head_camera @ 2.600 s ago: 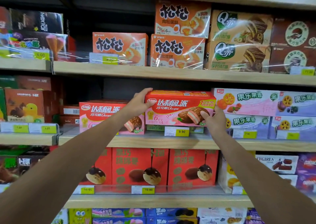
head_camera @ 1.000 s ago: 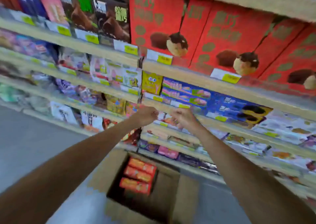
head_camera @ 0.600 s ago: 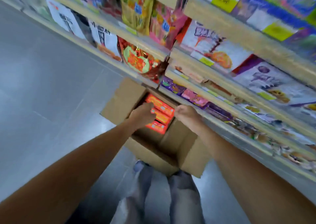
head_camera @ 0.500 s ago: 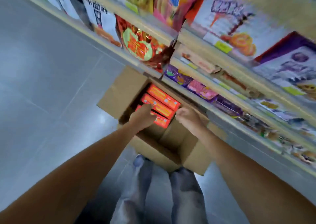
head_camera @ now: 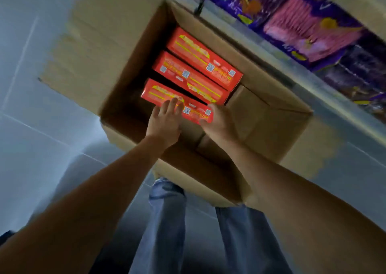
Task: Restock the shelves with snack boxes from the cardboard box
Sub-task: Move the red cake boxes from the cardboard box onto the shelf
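Red snack box (head_camera: 165, 94) now under left hand (head_camera: 165, 123), right hand (head_camera: 219, 123) gripping.

We see a shop: purple snack packs (head_camera: 309, 33) on a shelf (head_camera: 334, 104) far right, a cardboard box (head_camera: 94, 50) of identical snack boxes (head_camera: 203, 59).

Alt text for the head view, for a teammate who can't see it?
Both hands reach into an open cardboard box: the left hand rests on the nearest snack box of three red ones, the right hand grips its right end. Purple packs sit on the shelf behind.
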Demonstrator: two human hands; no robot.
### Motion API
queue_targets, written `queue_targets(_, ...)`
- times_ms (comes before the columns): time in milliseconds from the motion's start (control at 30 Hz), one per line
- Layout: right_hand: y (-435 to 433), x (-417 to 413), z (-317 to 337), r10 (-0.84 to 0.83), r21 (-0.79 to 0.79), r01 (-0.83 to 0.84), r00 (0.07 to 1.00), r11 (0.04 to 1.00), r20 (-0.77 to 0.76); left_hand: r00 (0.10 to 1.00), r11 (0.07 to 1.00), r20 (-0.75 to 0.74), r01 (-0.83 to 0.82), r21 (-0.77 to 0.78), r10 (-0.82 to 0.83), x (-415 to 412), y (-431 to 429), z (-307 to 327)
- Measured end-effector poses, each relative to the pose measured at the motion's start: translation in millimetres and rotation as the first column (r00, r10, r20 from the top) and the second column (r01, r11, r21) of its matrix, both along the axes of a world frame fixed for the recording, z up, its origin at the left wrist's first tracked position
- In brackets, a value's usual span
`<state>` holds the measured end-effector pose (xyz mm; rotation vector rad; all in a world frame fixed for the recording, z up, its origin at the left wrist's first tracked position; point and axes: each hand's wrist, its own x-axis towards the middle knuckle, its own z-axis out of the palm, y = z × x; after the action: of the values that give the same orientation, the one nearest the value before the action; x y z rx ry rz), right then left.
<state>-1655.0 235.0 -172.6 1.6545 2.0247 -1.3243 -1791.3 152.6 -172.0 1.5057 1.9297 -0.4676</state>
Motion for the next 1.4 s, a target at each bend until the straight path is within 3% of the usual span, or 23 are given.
queue_targets(100,-6.0,4.3,-38.5,0.009,-0.010,-0.009,0.999,1.000,0.033,0.998,0.995,-0.029,0.052,0.081,-0.049,11.1,4.8,-40.6)
queue_targets(233,-14.0,12.7,-66.5,0.068,0.132,-0.076,0.996,0.988,0.059,0.996,0.985,-0.064,0.072,0.156,-0.063,17.5,14.0,-71.9)
queue_targets(333,-18.7,19.2,-72.6,0.123,0.153,-0.127,0.992,0.980,0.033,0.989,0.977,-0.099,0.126,0.171,-0.110,14.5,17.7,-77.8)
queue_targets(500,-12.9,28.3,-49.0,0.275,0.120,-0.276,0.961,0.954,0.024,0.987,0.979,0.067,0.135,0.152,-0.147,-8.0,24.6,-40.9)
queue_targets(633,8.0,27.6,-3.0,0.290,0.073,-0.286,0.955,0.955,-0.053,0.970,0.989,0.205,0.119,0.085,-0.134,-20.1,36.2,2.2)
queue_targets(867,59.6,39.5,124.8,0.157,-0.035,-0.162,0.980,0.986,-0.123,0.954,0.983,0.235,0.179,0.041,-0.183,-20.5,79.7,126.7)
queue_targets(1067,85.9,54.1,250.7,-0.102,-0.085,0.084,0.968,0.993,-0.230,0.948,0.996,0.309,0.058,0.061,-0.074,-18.2,102.6,257.0)
queue_targets(1200,94.0,57.4,330.5,-0.201,-0.184,0.154,0.941,0.971,-0.274,0.932,1.000,0.363,0.001,0.022,-0.009,-11.9,106.1,343.0)
queue_targets(1400,113.3,61.9,480.0,-0.265,-0.211,0.194,0.880,0.958,-0.393,0.873,0.995,0.485,-0.086,0.044,0.054,-11.2,118.8,487.2)
